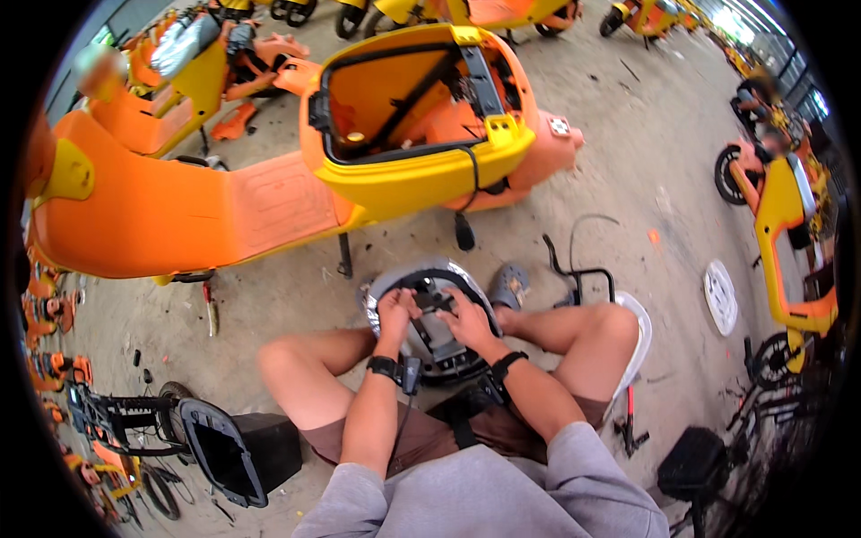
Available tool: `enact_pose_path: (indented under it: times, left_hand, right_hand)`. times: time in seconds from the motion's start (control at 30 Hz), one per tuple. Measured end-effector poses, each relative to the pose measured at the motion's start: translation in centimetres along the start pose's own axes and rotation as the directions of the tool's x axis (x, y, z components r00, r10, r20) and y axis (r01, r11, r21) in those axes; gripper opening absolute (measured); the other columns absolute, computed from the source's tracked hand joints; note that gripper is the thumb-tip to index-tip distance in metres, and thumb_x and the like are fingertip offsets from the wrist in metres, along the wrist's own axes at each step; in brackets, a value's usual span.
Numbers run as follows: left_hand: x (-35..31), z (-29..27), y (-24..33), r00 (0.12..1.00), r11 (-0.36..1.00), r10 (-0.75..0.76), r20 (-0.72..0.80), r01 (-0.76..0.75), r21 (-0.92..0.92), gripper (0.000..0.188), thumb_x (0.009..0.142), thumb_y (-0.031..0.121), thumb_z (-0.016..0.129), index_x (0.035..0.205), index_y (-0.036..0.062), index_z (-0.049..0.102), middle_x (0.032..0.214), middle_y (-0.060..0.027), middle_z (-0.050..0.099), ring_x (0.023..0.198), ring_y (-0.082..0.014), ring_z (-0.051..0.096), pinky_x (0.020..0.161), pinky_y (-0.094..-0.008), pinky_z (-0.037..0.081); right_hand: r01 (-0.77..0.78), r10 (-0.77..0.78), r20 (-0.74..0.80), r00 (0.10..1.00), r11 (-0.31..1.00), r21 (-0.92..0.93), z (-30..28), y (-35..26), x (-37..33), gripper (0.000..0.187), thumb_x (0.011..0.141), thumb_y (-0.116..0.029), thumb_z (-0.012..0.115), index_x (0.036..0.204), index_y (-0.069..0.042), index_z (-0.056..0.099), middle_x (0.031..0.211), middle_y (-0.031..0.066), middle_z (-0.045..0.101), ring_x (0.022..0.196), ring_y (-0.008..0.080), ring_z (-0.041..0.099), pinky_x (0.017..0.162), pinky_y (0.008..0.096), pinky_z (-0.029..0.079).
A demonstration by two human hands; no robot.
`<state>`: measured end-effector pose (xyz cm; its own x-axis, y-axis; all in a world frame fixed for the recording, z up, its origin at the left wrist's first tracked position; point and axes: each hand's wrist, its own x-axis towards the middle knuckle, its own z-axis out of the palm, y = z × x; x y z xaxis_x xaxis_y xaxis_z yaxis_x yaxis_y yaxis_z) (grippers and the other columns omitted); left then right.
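Note:
Between my lower legs lies a scooter seat (459, 371), which appears to be underside up, with a silvery rim and black plastic inside. Over its middle, both hands meet at a small dark part (434, 303) whose exact kind I cannot make out. My left hand (396, 310) has its fingers curled and closed at the part's left side. From the right, my right hand (466, 321) pinches the same part with thumb and fingers. Whether the part is fixed to the seat is hidden by my fingers. Black straps circle both wrists.
An orange and yellow scooter (269, 193) stands ahead, its seat opening (395, 161) uncovered. At right are a black bent tube (578, 273), a white oval piece (720, 298) and a red-handled tool (630, 417). A black bin-like box (260, 457) sits at lower left.

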<state>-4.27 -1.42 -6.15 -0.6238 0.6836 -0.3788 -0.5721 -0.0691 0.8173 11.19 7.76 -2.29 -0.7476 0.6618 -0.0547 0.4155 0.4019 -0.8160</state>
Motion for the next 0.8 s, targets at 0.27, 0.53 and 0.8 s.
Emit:
enact_pose_path:
  times: [0.27,0.53,0.8]
  left_hand:
    - [-0.3,-0.2,0.7,0.989,0.943,0.117,0.093,-0.140,0.302,0.018,0.092,0.015,0.052,0.089,-0.0030,0.055,0.061,-0.0047,0.050,0.050,-0.0128,0.044,0.053,-0.0300,0.042]
    - [-2.9,3.9,2.2,0.902,0.501,0.134,0.410,-0.419,0.757,0.017,0.083,0.012,0.058,0.096,0.0010,0.063,0.080,-0.0236,0.061,0.075,-0.0411,0.059,0.066,-0.0390,0.048]
    - [-1.7,2.7,0.5,0.838,0.441,0.163,0.521,-0.534,0.722,0.020,0.081,0.008,0.055,0.096,-0.0026,0.064,0.085,-0.0188,0.065,0.077,-0.0330,0.062,0.069,-0.0359,0.048]
  right_hand:
    - [-0.059,0.065,-0.078,0.995,0.995,0.078,-1.1,0.1,-0.6,0.042,0.080,-0.023,0.067,0.119,-0.017,0.053,0.052,0.0119,0.046,0.048,0.0270,0.044,0.050,0.0385,0.037]
    - [-0.076,0.086,-0.056,0.995,0.985,0.158,0.8,0.4,-0.3,0.059,0.080,-0.011,0.063,0.133,-0.015,0.038,0.070,0.0156,0.061,0.063,0.0284,0.061,0.060,0.0350,0.046]
    - [-0.231,0.235,-0.029,0.972,0.968,0.098,-1.4,-3.5,-2.1,0.065,0.080,-0.017,0.060,0.137,-0.010,0.031,0.075,0.0145,0.067,0.076,0.0324,0.064,0.069,0.0394,0.048]
